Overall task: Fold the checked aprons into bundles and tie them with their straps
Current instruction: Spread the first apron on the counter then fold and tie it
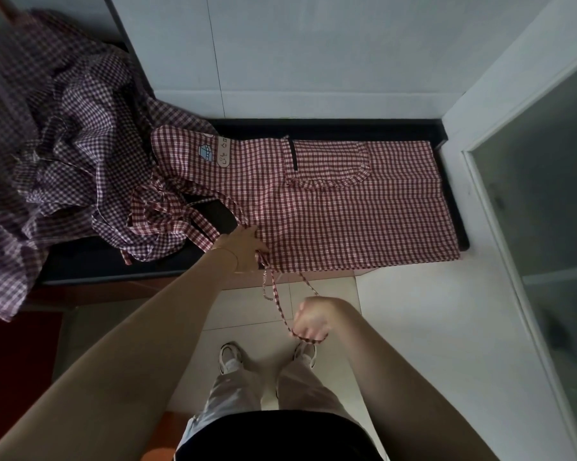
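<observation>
Gripping a thin checked strap [278, 304] in curled, blurred fingers, right hand [311, 321] hangs over floor tiles. Left hand [244, 249] pinches the red apron [363, 207] edge, spread flat on the dark ledge [330, 127]. Purple apron pile [57, 128] far left.

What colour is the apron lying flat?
Red and white checks on the apron, seen best from the head camera.

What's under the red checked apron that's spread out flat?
The red checked apron lies on a dark ledge, visible along its far and right edges. Its near edge overhangs toward the tiled floor. Anything beneath the cloth is covered.
</observation>
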